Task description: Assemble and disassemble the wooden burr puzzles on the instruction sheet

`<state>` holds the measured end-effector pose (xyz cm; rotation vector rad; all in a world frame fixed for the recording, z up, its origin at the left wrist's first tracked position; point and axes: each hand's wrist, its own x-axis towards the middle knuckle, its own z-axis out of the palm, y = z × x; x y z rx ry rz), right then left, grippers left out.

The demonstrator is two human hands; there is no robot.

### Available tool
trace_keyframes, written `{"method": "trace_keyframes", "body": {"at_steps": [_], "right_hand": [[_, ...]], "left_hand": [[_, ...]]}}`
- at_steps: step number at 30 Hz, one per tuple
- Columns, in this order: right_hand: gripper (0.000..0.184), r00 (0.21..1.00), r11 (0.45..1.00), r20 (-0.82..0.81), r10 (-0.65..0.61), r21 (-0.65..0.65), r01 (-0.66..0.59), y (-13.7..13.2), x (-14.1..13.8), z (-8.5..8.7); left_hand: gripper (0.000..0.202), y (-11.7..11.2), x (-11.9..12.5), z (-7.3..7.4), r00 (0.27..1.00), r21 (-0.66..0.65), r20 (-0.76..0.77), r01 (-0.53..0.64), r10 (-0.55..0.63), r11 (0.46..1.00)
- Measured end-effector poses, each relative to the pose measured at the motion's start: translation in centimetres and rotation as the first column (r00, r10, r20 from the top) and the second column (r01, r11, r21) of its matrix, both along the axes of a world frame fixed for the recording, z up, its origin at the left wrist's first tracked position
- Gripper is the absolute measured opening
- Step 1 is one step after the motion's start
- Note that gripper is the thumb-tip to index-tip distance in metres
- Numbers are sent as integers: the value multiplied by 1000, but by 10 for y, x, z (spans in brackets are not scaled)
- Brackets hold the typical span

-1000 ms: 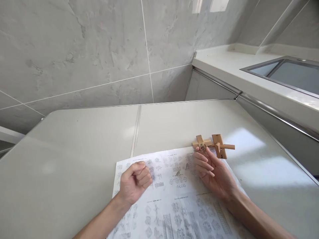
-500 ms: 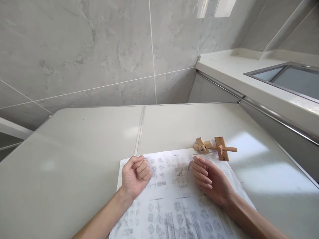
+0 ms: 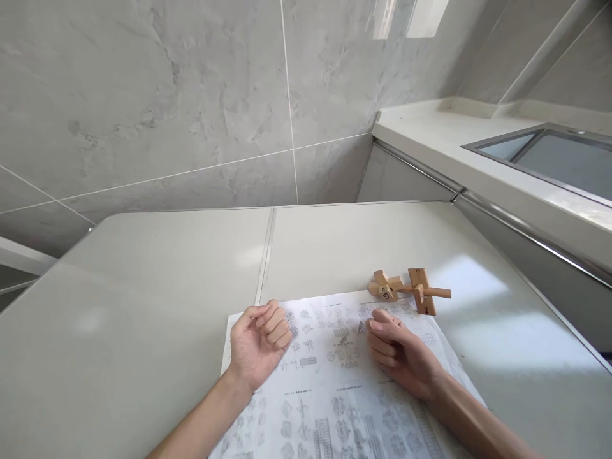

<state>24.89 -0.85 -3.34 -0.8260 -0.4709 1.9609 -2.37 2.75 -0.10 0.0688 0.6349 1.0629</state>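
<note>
A small wooden puzzle (image 3: 408, 291) of crossed sticks and blocks lies on the table at the far edge of a printed sheet of diagrams (image 3: 329, 382). My right hand (image 3: 399, 354) rests on the sheet just short of the puzzle, fingers curled inward, holding nothing and not touching the wood. My left hand (image 3: 258, 344) rests on the sheet's left part in a loose fist, knuckles turned toward the right hand, with nothing visible in it.
The pale grey table (image 3: 143, 287) has a seam down its middle and meets a tiled wall (image 3: 191, 95). A white counter (image 3: 454, 146) with a steel sink (image 3: 554, 153) stands higher at the right.
My right hand drew back from the wooden puzzle toward me and its fingers curled in. The left fist loosened slightly. The puzzle stayed in place.
</note>
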Motion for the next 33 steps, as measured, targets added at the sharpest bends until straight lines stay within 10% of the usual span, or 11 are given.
{"method": "trace_keyframes", "body": {"at_steps": [33], "right_hand": [[69, 964, 989, -224, -144, -67, 133, 9, 6, -5]], "left_hand": [[66, -3, -9, -12, 990, 103, 92, 95, -105, 990]]}}
